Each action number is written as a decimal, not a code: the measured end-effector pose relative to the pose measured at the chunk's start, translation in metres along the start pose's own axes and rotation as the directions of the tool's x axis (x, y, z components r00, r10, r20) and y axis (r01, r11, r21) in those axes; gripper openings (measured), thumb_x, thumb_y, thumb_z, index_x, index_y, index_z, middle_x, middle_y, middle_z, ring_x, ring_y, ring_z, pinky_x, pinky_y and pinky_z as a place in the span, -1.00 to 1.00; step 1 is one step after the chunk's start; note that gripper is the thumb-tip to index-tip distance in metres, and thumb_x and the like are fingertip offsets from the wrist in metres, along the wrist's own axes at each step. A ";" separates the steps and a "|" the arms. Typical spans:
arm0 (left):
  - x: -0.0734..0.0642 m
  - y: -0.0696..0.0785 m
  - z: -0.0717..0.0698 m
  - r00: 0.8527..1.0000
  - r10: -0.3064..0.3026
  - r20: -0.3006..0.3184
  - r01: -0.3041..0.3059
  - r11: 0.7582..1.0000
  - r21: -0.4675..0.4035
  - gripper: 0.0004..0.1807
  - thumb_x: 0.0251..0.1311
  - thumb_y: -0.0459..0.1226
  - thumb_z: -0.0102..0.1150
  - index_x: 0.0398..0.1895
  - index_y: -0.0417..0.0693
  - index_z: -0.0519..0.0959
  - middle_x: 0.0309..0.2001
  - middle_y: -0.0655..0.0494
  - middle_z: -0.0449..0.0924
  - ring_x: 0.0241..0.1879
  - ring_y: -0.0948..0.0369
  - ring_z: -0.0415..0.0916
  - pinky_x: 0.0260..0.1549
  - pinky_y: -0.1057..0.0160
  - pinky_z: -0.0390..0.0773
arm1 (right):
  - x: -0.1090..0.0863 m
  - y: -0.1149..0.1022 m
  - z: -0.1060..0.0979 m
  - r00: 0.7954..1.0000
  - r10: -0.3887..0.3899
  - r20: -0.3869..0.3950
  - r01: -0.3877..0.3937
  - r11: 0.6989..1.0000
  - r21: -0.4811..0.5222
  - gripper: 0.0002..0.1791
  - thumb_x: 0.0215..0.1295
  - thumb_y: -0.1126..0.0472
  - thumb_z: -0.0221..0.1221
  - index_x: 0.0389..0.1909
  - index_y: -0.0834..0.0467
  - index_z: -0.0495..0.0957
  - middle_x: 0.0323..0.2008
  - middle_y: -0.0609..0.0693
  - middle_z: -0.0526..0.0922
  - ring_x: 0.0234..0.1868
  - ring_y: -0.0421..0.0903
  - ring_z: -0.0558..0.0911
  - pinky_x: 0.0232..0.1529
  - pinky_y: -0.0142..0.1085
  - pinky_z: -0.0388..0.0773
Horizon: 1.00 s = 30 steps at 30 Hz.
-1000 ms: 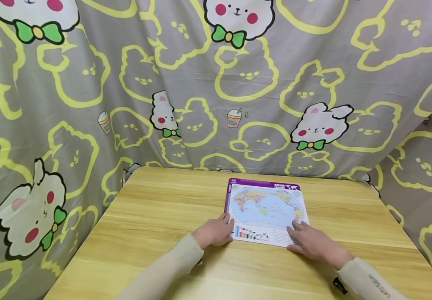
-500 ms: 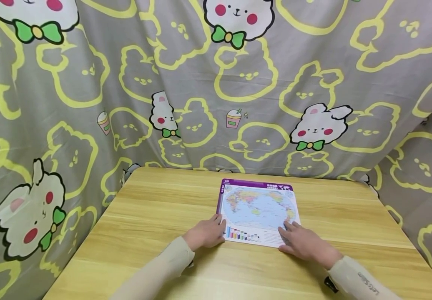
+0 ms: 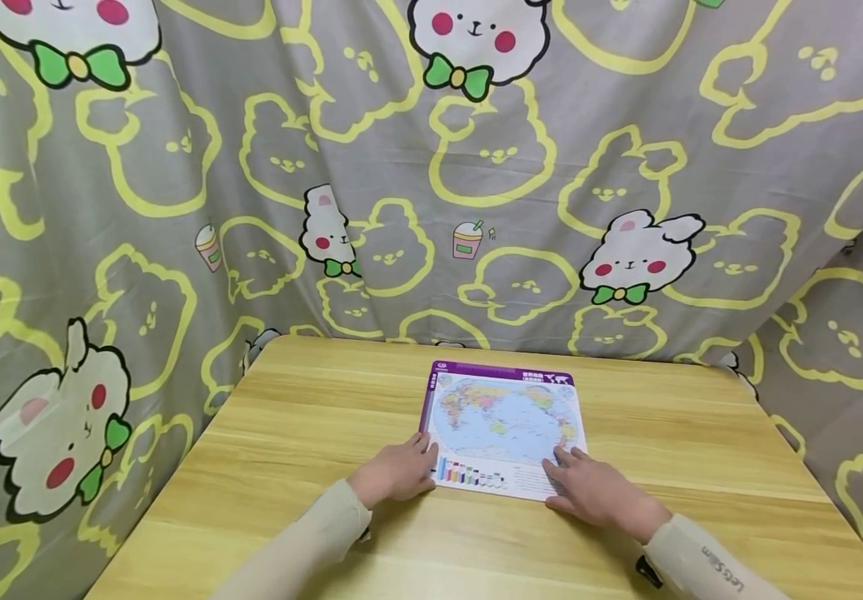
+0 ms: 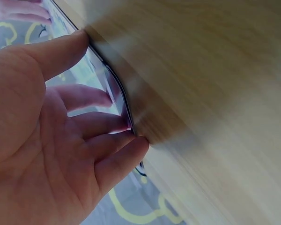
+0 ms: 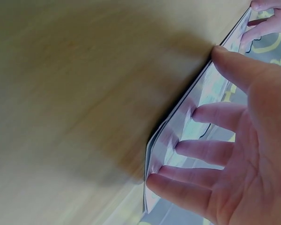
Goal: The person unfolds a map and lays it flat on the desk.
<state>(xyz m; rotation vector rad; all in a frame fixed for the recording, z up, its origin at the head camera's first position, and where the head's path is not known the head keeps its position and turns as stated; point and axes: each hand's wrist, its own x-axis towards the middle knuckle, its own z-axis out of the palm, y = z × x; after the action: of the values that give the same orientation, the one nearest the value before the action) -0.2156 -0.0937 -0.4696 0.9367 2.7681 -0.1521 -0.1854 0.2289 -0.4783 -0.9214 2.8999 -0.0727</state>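
A thin world map sheet [image 3: 502, 427] with a purple band along its far edge lies flat on the wooden table. At its near left corner my left hand [image 3: 397, 469] rests with thumb and fingertips on the side and front edge. My right hand [image 3: 598, 490] lies over the near right corner, fingers spread on the printed face. Seen from the left wrist, the left hand [image 4: 56, 126] has loosely bent fingers along the rounded corner. In the right wrist view, fingertips of the right hand [image 5: 253, 173] touch the map surface and its thumb meets the front edge.
The pale wooden table [image 3: 266, 433] stretches out on both sides of the map. Behind and beside it hangs a grey curtain [image 3: 394, 167] printed with yellow outlines and white rabbits, close to the table's far edge.
The map sheet has slid left across the table, slightly toward me, with both hands moving along on it. Their placing at the two near corners looks the same.
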 end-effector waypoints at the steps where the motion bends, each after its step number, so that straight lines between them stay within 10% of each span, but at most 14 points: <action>1: -0.001 -0.001 0.000 1.000 0.001 -0.004 -0.001 1.000 0.000 -0.34 0.30 0.01 0.06 0.34 -0.19 0.29 0.37 -0.16 0.18 0.35 -0.02 0.14 0.20 0.12 0.34 | 0.000 -0.001 0.000 1.000 0.001 0.001 -0.001 1.000 -0.001 -0.37 0.27 -0.10 0.15 0.15 0.32 0.47 0.17 0.42 0.38 0.08 0.42 0.43 0.02 0.18 0.44; 30: -0.004 -0.008 0.001 1.000 0.009 -0.007 -0.009 0.999 0.049 -0.38 0.29 0.04 0.06 0.33 -0.07 0.34 0.37 -0.13 0.20 0.35 -0.03 0.14 0.17 0.11 0.38 | 0.005 -0.006 0.001 0.999 -0.050 -0.009 0.049 0.998 -0.041 -0.40 0.27 -0.07 0.16 0.14 0.30 0.49 0.16 0.40 0.41 0.06 0.37 0.47 0.01 0.13 0.47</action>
<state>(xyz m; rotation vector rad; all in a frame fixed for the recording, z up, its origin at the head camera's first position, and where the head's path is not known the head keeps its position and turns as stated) -0.2176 -0.1025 -0.4691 0.9631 2.7780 -0.2162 -0.1856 0.2208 -0.4788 -1.0026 2.8980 -0.0212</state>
